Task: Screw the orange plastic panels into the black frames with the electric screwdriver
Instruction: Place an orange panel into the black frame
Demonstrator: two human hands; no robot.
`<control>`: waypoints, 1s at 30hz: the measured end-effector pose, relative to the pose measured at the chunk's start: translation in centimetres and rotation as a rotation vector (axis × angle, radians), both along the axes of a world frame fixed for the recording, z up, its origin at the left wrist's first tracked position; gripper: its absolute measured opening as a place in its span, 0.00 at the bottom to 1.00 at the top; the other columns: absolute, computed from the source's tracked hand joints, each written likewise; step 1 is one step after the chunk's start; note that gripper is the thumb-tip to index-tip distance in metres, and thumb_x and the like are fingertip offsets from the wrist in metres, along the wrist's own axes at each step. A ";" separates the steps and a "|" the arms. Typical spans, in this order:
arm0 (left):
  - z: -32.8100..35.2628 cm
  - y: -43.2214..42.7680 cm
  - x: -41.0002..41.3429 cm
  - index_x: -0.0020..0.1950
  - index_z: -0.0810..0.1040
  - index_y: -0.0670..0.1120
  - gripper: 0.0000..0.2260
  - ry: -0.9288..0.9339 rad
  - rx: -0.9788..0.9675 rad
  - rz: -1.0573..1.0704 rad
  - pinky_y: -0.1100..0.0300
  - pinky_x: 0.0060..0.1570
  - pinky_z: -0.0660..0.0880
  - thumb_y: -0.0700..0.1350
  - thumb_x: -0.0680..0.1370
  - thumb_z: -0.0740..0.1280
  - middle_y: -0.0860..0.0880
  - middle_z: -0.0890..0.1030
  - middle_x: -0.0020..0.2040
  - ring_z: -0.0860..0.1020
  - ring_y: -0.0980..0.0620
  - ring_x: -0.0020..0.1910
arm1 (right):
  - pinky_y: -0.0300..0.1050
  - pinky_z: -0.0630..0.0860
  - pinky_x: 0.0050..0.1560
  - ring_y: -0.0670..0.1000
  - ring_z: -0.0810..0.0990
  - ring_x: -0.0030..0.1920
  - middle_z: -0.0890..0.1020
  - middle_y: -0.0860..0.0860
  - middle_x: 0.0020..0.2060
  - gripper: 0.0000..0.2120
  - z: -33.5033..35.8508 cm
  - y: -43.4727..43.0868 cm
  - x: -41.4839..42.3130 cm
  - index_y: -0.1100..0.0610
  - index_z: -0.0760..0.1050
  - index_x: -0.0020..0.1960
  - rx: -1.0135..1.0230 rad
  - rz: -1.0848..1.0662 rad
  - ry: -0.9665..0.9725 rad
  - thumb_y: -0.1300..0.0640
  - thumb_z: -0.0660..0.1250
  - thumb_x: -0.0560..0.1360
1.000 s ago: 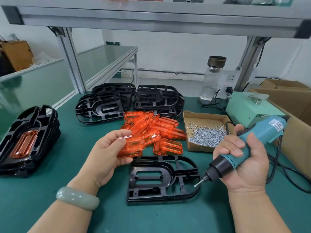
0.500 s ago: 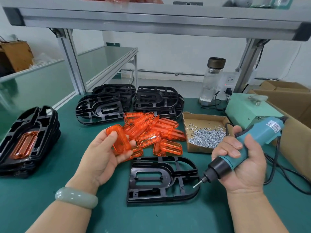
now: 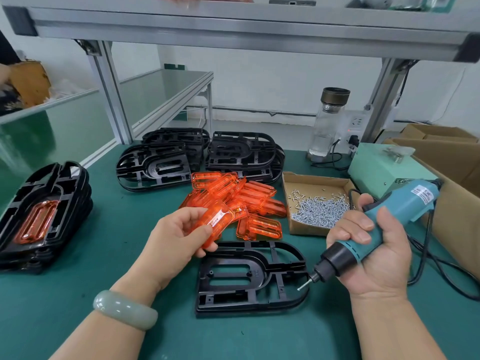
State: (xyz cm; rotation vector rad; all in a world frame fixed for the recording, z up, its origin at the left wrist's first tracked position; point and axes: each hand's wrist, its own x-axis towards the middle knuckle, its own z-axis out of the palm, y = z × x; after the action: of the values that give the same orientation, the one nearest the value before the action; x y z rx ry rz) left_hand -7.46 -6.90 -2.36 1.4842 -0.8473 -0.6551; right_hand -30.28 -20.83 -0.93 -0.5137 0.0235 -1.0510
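Note:
My left hand (image 3: 176, 237) pinches an orange plastic panel (image 3: 218, 222) just above the upper left corner of a black frame (image 3: 249, 276) that lies flat on the green mat. My right hand (image 3: 374, 253) grips the teal electric screwdriver (image 3: 374, 229), whose bit points down-left at the frame's right edge. A pile of orange panels (image 3: 241, 198) lies behind the frame. A cardboard tray of screws (image 3: 319, 206) sits to the pile's right.
Stacks of bare black frames (image 3: 161, 162) (image 3: 244, 154) stand at the back. At far left is a stack of frames (image 3: 39, 214) with an orange panel fitted on top. A glass bottle (image 3: 327, 126), a pale green power box (image 3: 381, 167), cardboard boxes (image 3: 446, 162) and the screwdriver's cable (image 3: 426, 258) fill the right.
My left hand has turned the orange panel over in its fingers and brought it closer to the frame. The right hand with the screwdriver has barely moved.

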 end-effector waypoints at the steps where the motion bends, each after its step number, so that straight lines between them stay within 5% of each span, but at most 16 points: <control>1: 0.0 0.0 -0.1 0.52 0.78 0.47 0.10 0.006 0.007 0.002 0.67 0.27 0.73 0.34 0.76 0.66 0.47 0.84 0.37 0.82 0.51 0.33 | 0.34 0.73 0.30 0.40 0.70 0.23 0.70 0.43 0.28 0.27 0.0 0.0 0.0 0.52 0.75 0.48 0.002 0.002 -0.003 0.54 0.83 0.54; 11: 0.4 0.3 -0.5 0.47 0.78 0.47 0.08 -0.045 0.050 -0.010 0.66 0.24 0.72 0.35 0.74 0.69 0.50 0.84 0.38 0.83 0.48 0.31 | 0.34 0.73 0.30 0.40 0.70 0.23 0.70 0.43 0.28 0.26 0.1 0.1 0.0 0.52 0.76 0.47 -0.004 -0.001 0.006 0.54 0.83 0.53; 18: 0.3 0.3 -0.5 0.37 0.83 0.54 0.10 -0.187 0.006 0.079 0.72 0.33 0.72 0.38 0.72 0.72 0.55 0.82 0.32 0.76 0.62 0.29 | 0.34 0.73 0.30 0.41 0.70 0.23 0.70 0.43 0.27 0.27 0.1 0.1 0.1 0.52 0.75 0.48 0.000 -0.007 0.010 0.54 0.84 0.53; 30: 0.3 0.2 -1.9 0.32 0.82 0.58 0.08 -0.606 0.179 -0.050 0.77 0.45 0.65 0.48 0.70 0.73 0.62 0.71 0.47 0.73 0.63 0.49 | 0.34 0.73 0.30 0.41 0.70 0.23 0.70 0.43 0.28 0.24 0.1 0.2 0.2 0.52 0.75 0.48 0.015 -0.009 0.014 0.54 0.81 0.57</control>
State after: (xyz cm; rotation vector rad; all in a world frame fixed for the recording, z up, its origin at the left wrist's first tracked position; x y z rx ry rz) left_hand -9.39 -6.68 -2.06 1.8659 -1.3148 -0.3160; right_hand -30.11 -20.65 -0.80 -0.5079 0.0465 -1.0551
